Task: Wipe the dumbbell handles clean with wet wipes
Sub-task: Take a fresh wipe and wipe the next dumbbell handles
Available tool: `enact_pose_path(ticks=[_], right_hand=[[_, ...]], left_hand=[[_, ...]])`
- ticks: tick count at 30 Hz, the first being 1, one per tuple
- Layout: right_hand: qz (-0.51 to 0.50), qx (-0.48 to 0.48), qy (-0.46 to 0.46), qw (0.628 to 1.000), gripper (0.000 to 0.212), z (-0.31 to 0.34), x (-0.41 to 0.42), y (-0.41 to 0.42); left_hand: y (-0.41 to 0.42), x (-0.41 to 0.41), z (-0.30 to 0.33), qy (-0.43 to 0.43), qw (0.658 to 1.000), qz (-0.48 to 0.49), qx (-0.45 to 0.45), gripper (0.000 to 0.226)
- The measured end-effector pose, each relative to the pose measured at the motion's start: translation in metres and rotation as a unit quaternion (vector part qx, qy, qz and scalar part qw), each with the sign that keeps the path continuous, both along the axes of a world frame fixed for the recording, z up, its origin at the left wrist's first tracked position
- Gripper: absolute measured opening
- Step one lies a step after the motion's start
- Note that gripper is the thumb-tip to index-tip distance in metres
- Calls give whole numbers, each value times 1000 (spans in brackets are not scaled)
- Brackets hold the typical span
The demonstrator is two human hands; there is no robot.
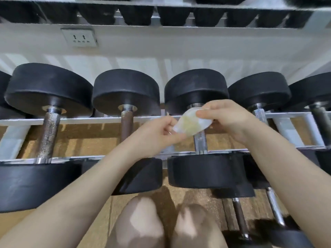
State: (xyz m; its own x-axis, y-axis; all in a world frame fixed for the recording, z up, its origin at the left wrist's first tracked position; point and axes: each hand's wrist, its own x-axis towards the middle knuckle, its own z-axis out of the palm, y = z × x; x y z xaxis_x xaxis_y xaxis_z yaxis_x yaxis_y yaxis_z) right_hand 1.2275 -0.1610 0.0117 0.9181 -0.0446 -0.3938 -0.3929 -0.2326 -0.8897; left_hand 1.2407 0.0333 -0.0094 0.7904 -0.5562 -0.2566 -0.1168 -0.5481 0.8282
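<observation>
A white wet wipe (191, 122) with yellowish stains is stretched between my two hands, just above the chrome handle (200, 141) of the third black dumbbell on the rack. My left hand (161, 132) pinches the wipe's lower left corner. My right hand (226, 116) pinches its upper right edge. The wipe hides the upper part of that handle. To the left lie a rusty brown handle (126, 125) and a pitted, corroded handle (48, 133). Another chrome handle (260, 114) shows at the right.
The dumbbells rest across white rack rails (86, 120) over a wooden floor. A second shelf of dumbbells hangs overhead, and a wall socket (79, 38) sits behind. Smaller dumbbells (275, 210) lie on the floor at lower right. My knees (166, 224) are at the bottom.
</observation>
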Motion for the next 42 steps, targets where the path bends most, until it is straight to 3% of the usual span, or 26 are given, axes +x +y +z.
enact_pose_path(ticks=[3,5,8,13,16,20,23,26,28,33,35,37,38,41,42], right_hand=[[-148,-70,-48,985,23,-11,3,-27],[-233,-130,-84,960,24,-20,2,-41],[-257,-170,-104,946,26,-35,-4,-55],[-168,-9,-72,983,32,-56,-5,-62],[-144,14,-69,987,40,-52,-5,-57],[-88,-153,-99,979,19,-45,-2,-57],[12,-338,-156,928,20,-43,-1,-52],[106,-368,-143,913,16,-49,5,-38],[181,-425,-144,875,26,-54,10,-31],[287,-348,-96,887,18,-53,7,-33],[393,-354,-42,848,9,-45,1,-32],[474,-452,-70,753,23,-44,3,-28],[461,-498,-89,729,32,-45,8,-29],[334,-592,-132,722,45,-48,32,-37],[316,-619,-158,701,55,-49,36,-39]], left_hand=[[-17,-8,-4,13,987,-127,94,32],[-27,-8,-8,14,980,-160,120,37],[-37,-2,-9,26,975,-175,133,34],[-41,2,-7,51,969,-185,154,37],[-40,-1,-9,75,969,-161,170,39],[-38,-7,-4,138,973,-108,153,37],[-37,-9,0,160,972,-91,148,37],[-36,-8,-2,181,971,-79,135,36],[-35,-9,-6,187,971,-72,132,37],[-32,-12,-13,225,969,-28,102,33],[-33,-8,-13,225,967,-38,110,36],[-34,-5,-13,229,966,-41,117,38],[-34,-4,-14,235,965,-36,115,38],[-33,-7,-16,240,964,-32,110,40],[-33,-8,-16,238,964,-32,112,41]])
